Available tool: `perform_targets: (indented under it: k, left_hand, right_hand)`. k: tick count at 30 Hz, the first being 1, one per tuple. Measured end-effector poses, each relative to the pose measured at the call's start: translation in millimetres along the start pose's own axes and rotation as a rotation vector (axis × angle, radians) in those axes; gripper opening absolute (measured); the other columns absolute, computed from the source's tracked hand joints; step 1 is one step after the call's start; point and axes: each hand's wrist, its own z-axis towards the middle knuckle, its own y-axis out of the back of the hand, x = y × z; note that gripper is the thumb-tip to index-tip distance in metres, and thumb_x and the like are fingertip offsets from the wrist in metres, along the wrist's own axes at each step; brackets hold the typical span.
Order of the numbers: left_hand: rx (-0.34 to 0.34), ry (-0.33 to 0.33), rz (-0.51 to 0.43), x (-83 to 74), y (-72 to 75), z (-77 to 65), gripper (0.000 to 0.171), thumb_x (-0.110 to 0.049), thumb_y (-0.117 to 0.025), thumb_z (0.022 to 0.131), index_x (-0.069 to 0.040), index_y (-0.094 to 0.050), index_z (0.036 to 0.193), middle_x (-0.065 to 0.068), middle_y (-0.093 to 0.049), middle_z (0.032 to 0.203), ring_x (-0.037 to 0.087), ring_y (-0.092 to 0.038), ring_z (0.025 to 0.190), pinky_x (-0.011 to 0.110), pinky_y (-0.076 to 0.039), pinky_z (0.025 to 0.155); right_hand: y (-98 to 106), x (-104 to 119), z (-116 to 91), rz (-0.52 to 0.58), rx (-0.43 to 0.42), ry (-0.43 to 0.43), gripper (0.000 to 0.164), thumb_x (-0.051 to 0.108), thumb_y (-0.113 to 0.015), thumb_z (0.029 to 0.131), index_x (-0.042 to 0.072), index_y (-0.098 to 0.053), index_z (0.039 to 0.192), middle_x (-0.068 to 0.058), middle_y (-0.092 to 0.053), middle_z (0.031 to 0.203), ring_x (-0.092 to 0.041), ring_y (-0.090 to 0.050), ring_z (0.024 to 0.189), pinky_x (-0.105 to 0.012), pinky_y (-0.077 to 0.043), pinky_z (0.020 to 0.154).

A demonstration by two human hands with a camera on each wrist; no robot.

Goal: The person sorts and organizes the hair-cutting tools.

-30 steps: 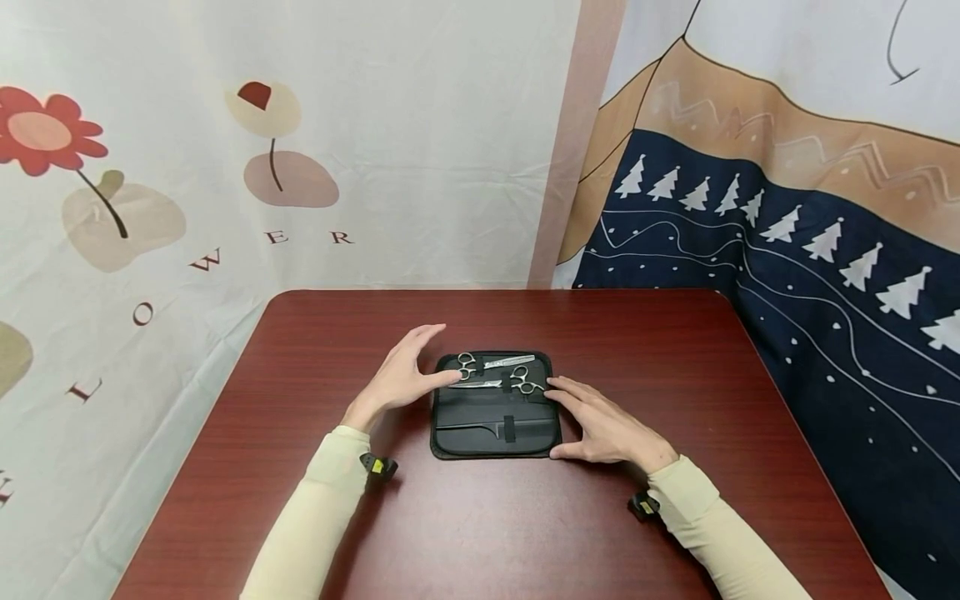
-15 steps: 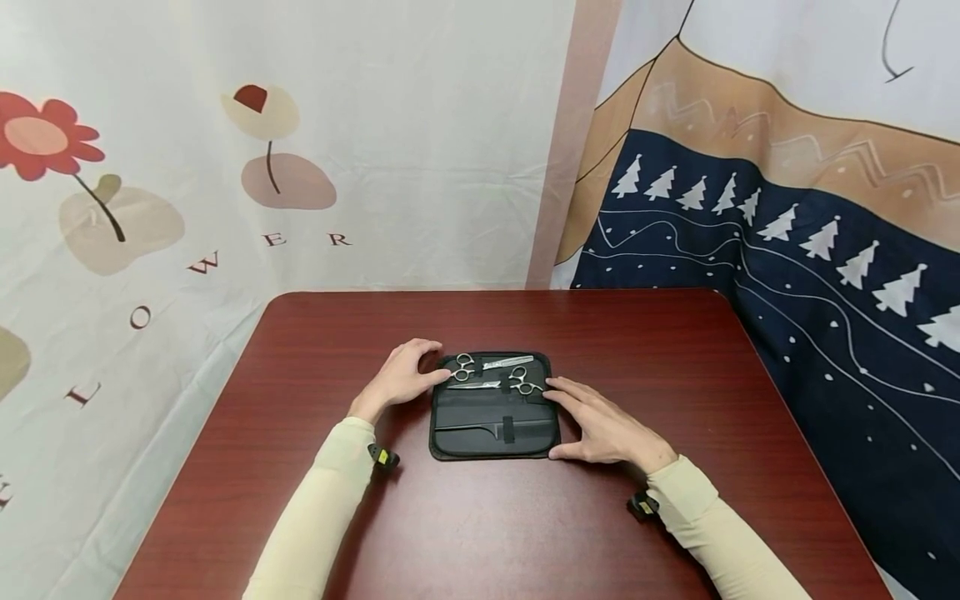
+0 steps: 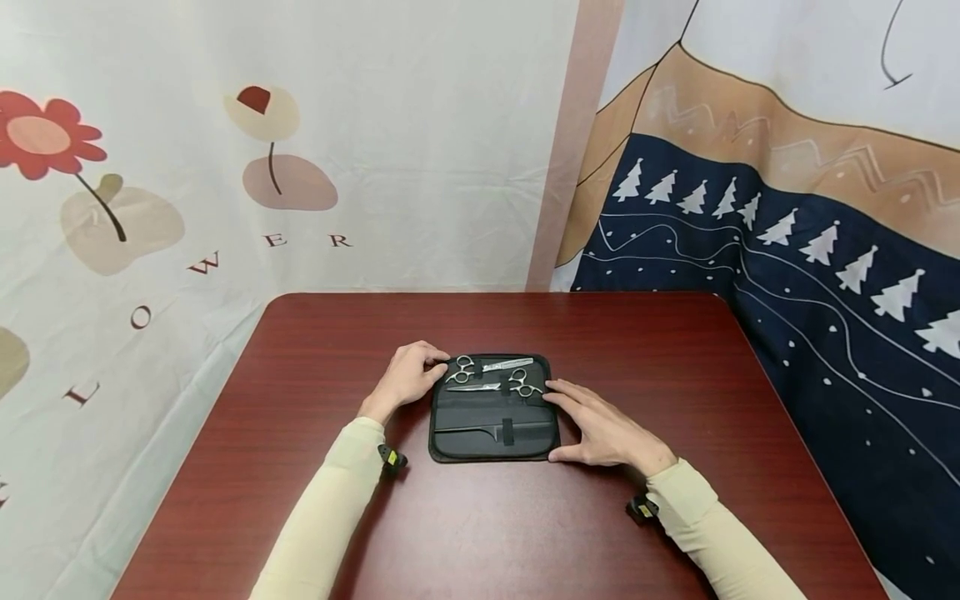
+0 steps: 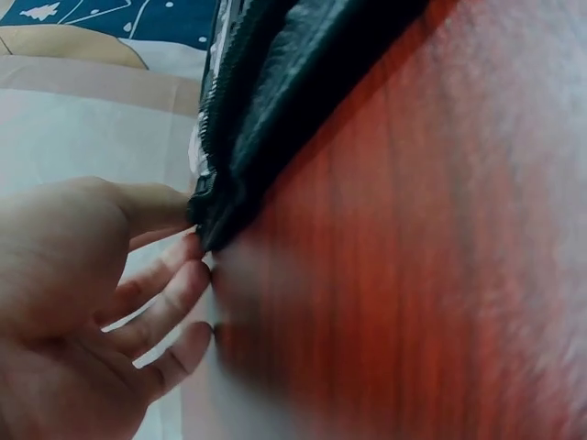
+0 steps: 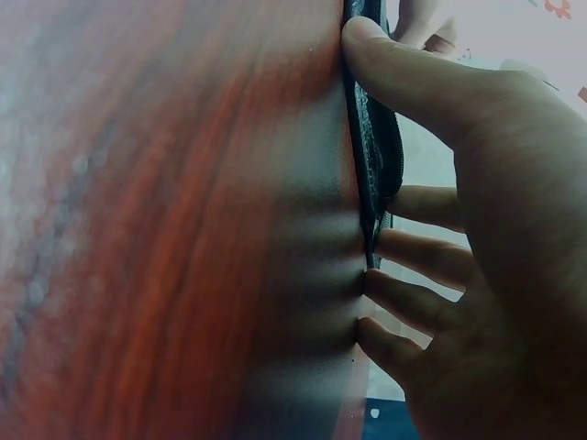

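Note:
A black zip case (image 3: 450,408) lies on the table with its inside facing up. Two silver pairs of scissors sit under loops in its far half: thinning scissors (image 3: 510,364) above and a second pair of scissors (image 3: 474,387) below. A dark tail comb (image 3: 465,430) is held in the near half. At the far left corner my left hand (image 3: 405,375) pinches the case edge between thumb and fingers, by the zip (image 4: 207,137) in the left wrist view. My right hand (image 3: 606,427) rests along the right side, fingers extended, its thumb (image 5: 385,55) at the near corner.
The reddish-brown table (image 3: 480,533) stretches around the case to rounded far corners. Behind it hangs a pale curtain (image 3: 420,167) with flower prints, and a navy curtain (image 3: 675,242) with trees is on the right. Each wrist wears a small black camera (image 3: 392,458).
My left hand has come down and in to the case's far left corner, its thumb and fingers closing together there. My right hand and the case have stayed in place.

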Motion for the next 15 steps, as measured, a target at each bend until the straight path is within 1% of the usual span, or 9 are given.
perform_targets:
  k: [4, 8, 12, 15]
  left_hand:
    - [-0.051, 0.031, -0.01, -4.4, -2.0, 0.2, 0.015, -0.024, -0.081, 0.1, -0.021, -0.091, 0.11, -0.001, -0.084, 0.11, 0.016, -0.08, 0.098, 0.041, -0.066, 0.087]
    - [-0.062, 0.07, 0.003, -7.4, -2.7, 2.7, 0.008, -0.023, -0.08, 0.098, -0.021, -0.088, 0.099, -0.003, -0.083, 0.102, 0.015, -0.078, 0.093, 0.041, -0.065, 0.085]
    - [-0.033, 0.089, 0.003, -9.3, -3.8, 5.8, 0.01, -0.018, -0.073, 0.095, -0.019, -0.083, 0.092, 0.001, -0.08, 0.105, 0.021, -0.075, 0.098, 0.046, -0.064, 0.09]
    - [-0.013, 0.089, -0.009, -9.1, -5.7, 7.3, 0.012, -0.016, -0.069, 0.096, -0.015, -0.081, 0.093, 0.005, -0.078, 0.109, 0.027, -0.075, 0.105, 0.05, -0.064, 0.095]
  right_hand:
    - [-0.5, -0.2, -0.6, 0.005, 0.002, -0.002, 0.093, 0.049, -0.096, 0.088, 0.011, -0.057, 0.164, -0.01, -0.043, 0.181, -0.039, -0.045, 0.166, -0.06, -0.045, 0.132]
    - [-0.5, -0.5, -0.5, 0.004, 0.002, -0.001, 0.093, 0.049, -0.096, 0.088, 0.01, -0.057, 0.163, -0.01, -0.043, 0.181, -0.039, -0.045, 0.166, -0.06, -0.045, 0.132]
    - [-0.9, -1.0, -0.1, 0.003, 0.003, -0.001, 0.093, 0.05, -0.096, 0.089, 0.011, -0.057, 0.164, -0.011, -0.043, 0.181, -0.039, -0.045, 0.166, -0.06, -0.045, 0.132]
    - [-0.6, -1.1, -0.1, 0.005, 0.005, 0.0, 0.093, 0.05, -0.096, 0.089, 0.011, -0.057, 0.164, -0.011, -0.043, 0.181, -0.039, -0.045, 0.166, -0.06, -0.045, 0.132]
